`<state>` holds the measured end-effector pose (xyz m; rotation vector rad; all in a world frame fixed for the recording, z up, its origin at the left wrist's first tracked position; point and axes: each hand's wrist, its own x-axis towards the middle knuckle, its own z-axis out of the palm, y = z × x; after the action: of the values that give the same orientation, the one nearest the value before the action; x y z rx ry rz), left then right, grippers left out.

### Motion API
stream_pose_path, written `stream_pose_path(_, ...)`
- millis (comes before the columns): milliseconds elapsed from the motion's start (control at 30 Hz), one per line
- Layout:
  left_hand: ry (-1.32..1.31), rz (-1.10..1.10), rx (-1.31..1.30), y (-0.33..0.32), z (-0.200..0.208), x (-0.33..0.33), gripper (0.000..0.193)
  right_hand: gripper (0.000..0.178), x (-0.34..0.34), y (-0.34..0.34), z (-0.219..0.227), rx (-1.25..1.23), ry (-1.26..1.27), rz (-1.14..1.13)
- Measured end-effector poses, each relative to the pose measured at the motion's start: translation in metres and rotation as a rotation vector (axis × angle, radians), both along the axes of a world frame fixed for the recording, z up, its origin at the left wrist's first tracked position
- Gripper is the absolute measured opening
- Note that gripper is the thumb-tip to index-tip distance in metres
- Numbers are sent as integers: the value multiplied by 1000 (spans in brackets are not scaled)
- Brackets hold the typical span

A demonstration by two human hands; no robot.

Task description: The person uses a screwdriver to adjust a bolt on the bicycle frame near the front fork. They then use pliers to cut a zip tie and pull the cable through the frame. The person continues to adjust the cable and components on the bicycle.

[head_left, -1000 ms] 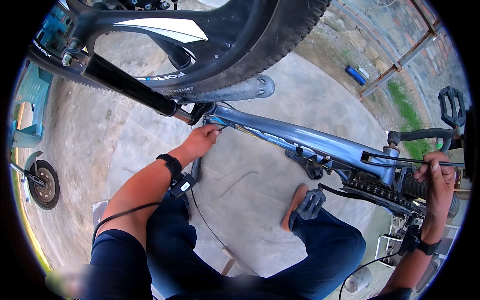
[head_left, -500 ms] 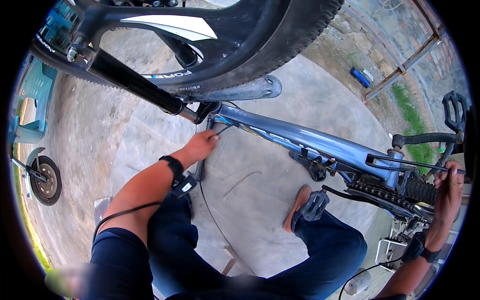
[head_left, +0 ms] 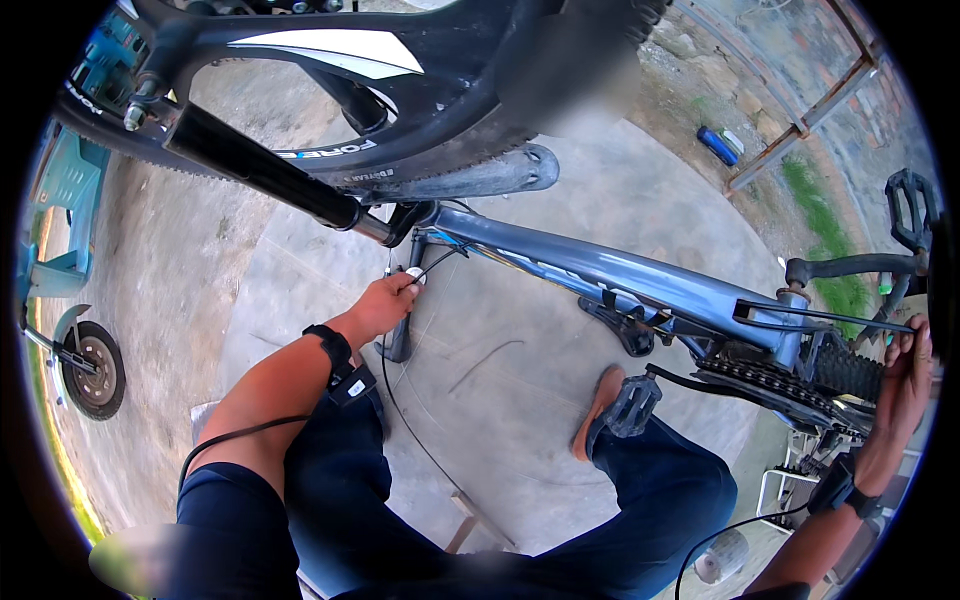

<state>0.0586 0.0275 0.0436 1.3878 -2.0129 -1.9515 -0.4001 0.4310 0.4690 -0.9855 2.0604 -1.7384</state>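
Concrete yard floor (head_left: 520, 420) is seen under a blue bike frame (head_left: 620, 270), held approx. horizontal w/ front wheel (head_left: 420, 110) at 12 o'clock. Left hand (head_left: 385, 303) is pinched on a small white piece at the cable end by the head tube. Right hand (head_left: 905, 375), at 3 o'clock, is curled by the rear cogs (head_left: 845, 370); its grip can't be told. Cable work judged in hand; steady frame needed next.

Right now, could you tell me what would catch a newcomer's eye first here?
An upside-down blue bike frame crosses the middle, its black front tyre arching overhead. The left hand pinches a small white part by the fork; the right hand touches the cogs at the right edge.
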Motion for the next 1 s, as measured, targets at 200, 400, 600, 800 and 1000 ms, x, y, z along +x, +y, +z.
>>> stream_pose_path(200, -31, -153, -350, -3, 5, -26, 24, 32, -28, 34, 17, -58, -26, 26)
stream_pose_path(400, 91, 104, -7, -13, 12, -17, 25, 24, -21, 20, 20, -170, -149, -61)
stream_pose_path(600, 19, 94, 95, -11, 6, -2, 23, 25, 64, -71, -13, 122, 35, -56)
stream_pose_path(800, 15, 76, 50, -11, 19, -21, 23, 25, 108, -96, -28, 499, 11, 106)
stream_pose_path(1000, 73, -72, -257, -17, 17, -54, 23, 25, 102, -69, 1, 387, 162, 18)
